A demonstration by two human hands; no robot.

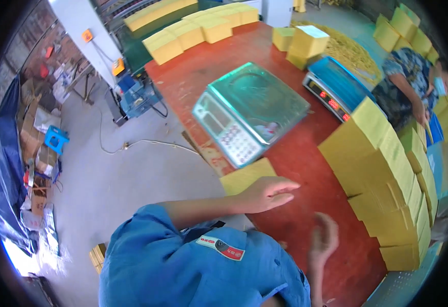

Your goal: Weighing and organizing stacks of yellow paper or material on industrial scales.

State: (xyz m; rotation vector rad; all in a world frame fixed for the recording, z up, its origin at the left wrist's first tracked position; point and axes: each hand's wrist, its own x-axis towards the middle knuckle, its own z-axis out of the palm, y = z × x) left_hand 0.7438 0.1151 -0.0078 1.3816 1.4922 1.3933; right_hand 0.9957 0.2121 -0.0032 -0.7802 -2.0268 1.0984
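Note:
My left hand [271, 194] reaches over the red table with its fingers stretched out and nothing in it. A yellow paper stack [249, 175] lies at the table edge just beyond it, partly hidden by the hand and forearm. My right hand [325, 236] hovers over the tabletop, blurred, its fingers loosely curved and apart, with nothing visible in it. Ahead of both hands stands a digital weighing scale [257, 105] with a glossy flat pan and a keypad. To the right rise tall stacks of yellow paper [380, 192].
The red table [183, 87] carries more yellow stacks [188, 35] along its far edge. A second scale [329, 100] with a blue tray sits at the far right. Beyond it a co-worker [406, 84] handles yellow paper. A cable [152, 142] crosses the floor near a blue stool [56, 138].

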